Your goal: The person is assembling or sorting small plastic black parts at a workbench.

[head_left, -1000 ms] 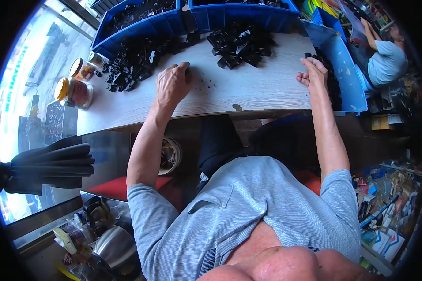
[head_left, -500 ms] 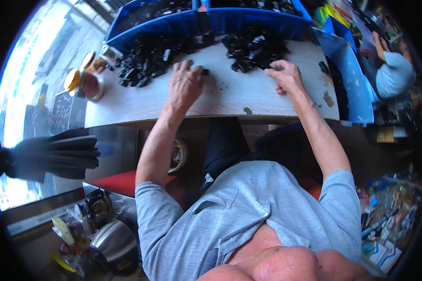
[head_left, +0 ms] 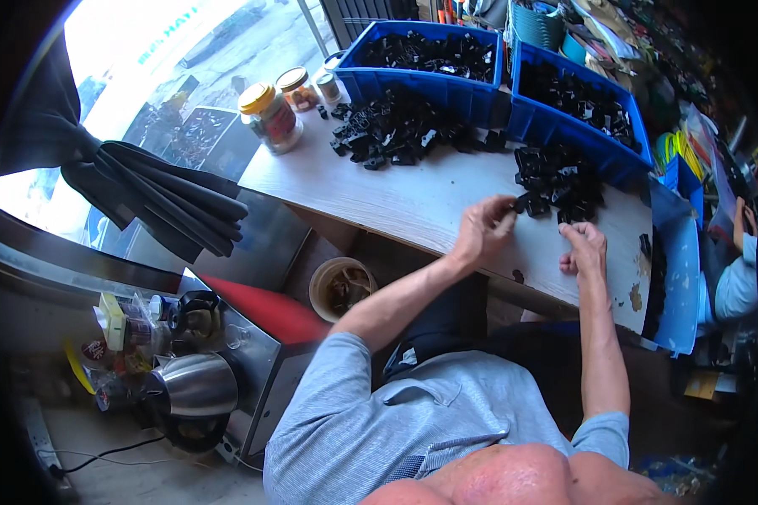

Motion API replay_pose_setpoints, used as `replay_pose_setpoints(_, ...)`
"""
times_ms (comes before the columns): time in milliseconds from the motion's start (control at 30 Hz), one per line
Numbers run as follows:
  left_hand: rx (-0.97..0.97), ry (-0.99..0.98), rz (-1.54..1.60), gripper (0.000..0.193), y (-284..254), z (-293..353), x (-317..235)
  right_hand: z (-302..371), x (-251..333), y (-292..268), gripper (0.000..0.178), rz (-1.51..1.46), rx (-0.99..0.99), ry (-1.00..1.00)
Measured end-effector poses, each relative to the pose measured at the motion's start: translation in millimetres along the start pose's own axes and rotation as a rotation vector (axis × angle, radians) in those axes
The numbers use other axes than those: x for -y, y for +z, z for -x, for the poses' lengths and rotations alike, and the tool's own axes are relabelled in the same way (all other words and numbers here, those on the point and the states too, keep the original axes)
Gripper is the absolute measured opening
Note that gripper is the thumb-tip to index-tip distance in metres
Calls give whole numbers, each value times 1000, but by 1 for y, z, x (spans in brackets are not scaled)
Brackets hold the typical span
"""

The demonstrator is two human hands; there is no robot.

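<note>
My left hand point(head_left: 483, 231) is closed, its fingertips pinching a small black plastic part point(head_left: 520, 205) at the left edge of the right-hand pile point(head_left: 560, 175) of such parts. Just to the right, my right hand point(head_left: 587, 247) has thumb and forefinger together on another black part point(head_left: 564, 217) at the near edge of that pile; its other fingers are curled in. A larger heap of black parts point(head_left: 392, 126) lies farther left on the pale wooden table point(head_left: 446, 187). The exact shape of the parts is too small to make out.
Two blue bins point(head_left: 429, 88) point(head_left: 574, 135) full of black parts stand along the far side. Lidded jars point(head_left: 271, 118) sit at the left corner. A pale blue tub point(head_left: 678, 278) adjoins the right end. Below are a bucket point(head_left: 322, 290) and a steel kettle point(head_left: 195, 385). Another person point(head_left: 734, 282) is at far right.
The view has swung leftward, so the table sits farther right. My left hand has moved from near the left heap over to the right pile, close to my right hand, which stays by that pile.
</note>
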State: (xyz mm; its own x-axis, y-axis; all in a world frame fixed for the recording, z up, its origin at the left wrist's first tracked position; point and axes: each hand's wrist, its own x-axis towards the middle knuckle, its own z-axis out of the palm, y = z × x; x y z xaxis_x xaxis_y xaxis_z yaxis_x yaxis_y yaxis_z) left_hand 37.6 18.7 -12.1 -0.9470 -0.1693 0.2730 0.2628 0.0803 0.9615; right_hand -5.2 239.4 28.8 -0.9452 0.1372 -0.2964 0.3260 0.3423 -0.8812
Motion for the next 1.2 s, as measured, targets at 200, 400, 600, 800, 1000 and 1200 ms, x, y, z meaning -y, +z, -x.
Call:
replay_pose_setpoints(200, -68, -136, 183, 29, 62, -4, 6, 20, -14, 16, 26, -238, 162, -195)
replay_pose_setpoints(400, -18, -264, 378, 32, 71, -9, 13, 20, -21, 24, 24, -348, 176, -234)
replay_pose_setpoints(600, 126, -51, 55, 30, 51, -15, 2, 11, -21, 18, 20, -239, 268, -171)
replay_pose_setpoints(800, 330, 294, -308, 31, 25, -19, -5, 21, -3, 20, 43, -193, 223, -189)
replay_pose_setpoints(1000, 409, 475, -509, 33, 17, -21, -5, 9, 1, 21, 36, -53, 316, -95)
replay_pose_setpoints(1200, 339, 563, -543, 31, 7, -15, 0, 12, 9, 26, 38, 87, 270, -77)
